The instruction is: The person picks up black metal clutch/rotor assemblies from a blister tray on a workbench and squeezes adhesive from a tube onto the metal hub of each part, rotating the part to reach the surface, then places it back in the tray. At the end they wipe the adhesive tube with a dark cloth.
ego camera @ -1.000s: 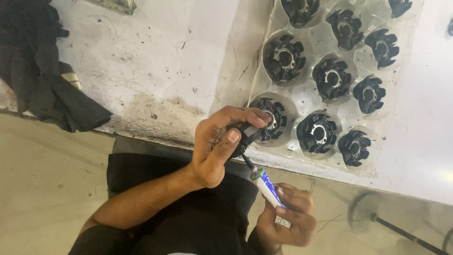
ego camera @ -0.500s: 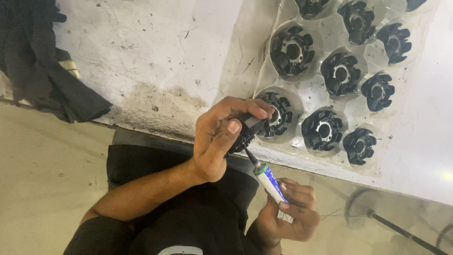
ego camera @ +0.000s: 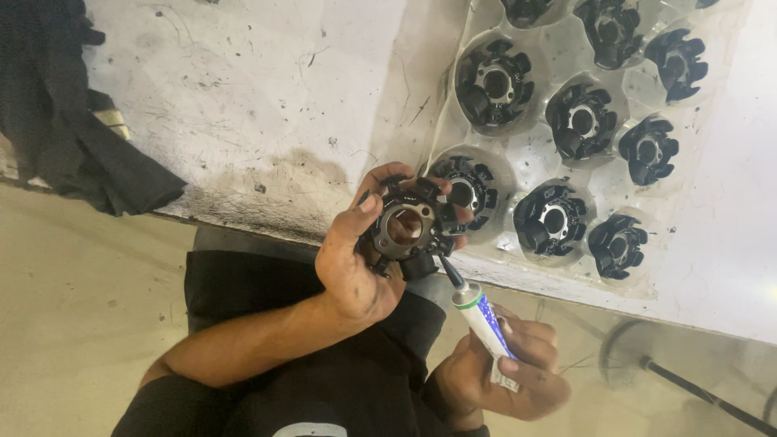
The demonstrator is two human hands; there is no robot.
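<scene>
Stator ring [ego camera: 407, 228] gripped in left hand [ego camera: 356, 259] fingers [ego camera: 366, 212], tube nozzle [ego camera: 451, 273] touching

You are in a workshop, at a small assembly bench. The white surface [ego camera: 243, 105] before you is scratched, flecked with black specks and smeared dark along its near edge. Toward its right side lies a clear moulded tray [ego camera: 534, 162], each pocket holding one black toothed part [ego camera: 495, 81] of the same kind, the way parts are kept for batch work. A dark rag [ego camera: 73, 121] is heaped at the left edge. Your left hand [ego camera: 356, 259] is grimy, and beneath you is a bare concrete floor [ego camera: 73, 324].
</scene>
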